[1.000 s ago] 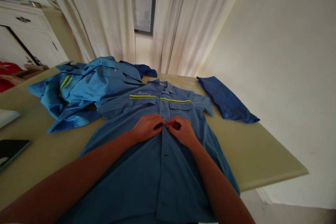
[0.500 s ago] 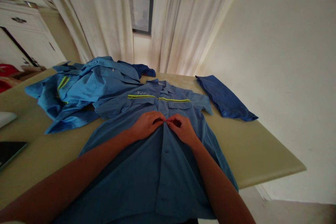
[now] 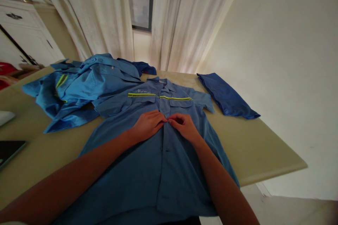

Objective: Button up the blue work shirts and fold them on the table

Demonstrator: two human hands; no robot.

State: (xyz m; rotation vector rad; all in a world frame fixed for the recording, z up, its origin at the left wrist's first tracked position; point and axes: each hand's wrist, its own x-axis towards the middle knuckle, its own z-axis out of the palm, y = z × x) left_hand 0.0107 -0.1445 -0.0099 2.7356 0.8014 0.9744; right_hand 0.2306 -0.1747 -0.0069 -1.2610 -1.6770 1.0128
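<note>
A blue short-sleeved work shirt (image 3: 132, 179) lies front up before me, its collar away from me and a yellow reflective stripe across the chest. My left hand (image 3: 149, 123) pinches the front placket at mid-shirt. Right beside it, my right hand (image 3: 183, 125) pinches the same placket, thumb and forefinger together. The fingertips of both hands nearly meet; a button between them is too small to make out. Below the hands, the placket runs down to the hem, with buttonholes showing.
A crumpled lighter blue work garment (image 3: 97, 81) lies at the left, touching the shirt's sleeve. Folded dark blue trousers (image 3: 227, 96) rest at the right on the tan table (image 3: 264, 154). A dark phone-like device (image 3: 10, 151) and a white object (image 3: 5, 117) sit at the left edge.
Both hands stay at the same spot on the placket, with small finger shifts; the left fingers are now closer together. The view has tilted very slightly.
</note>
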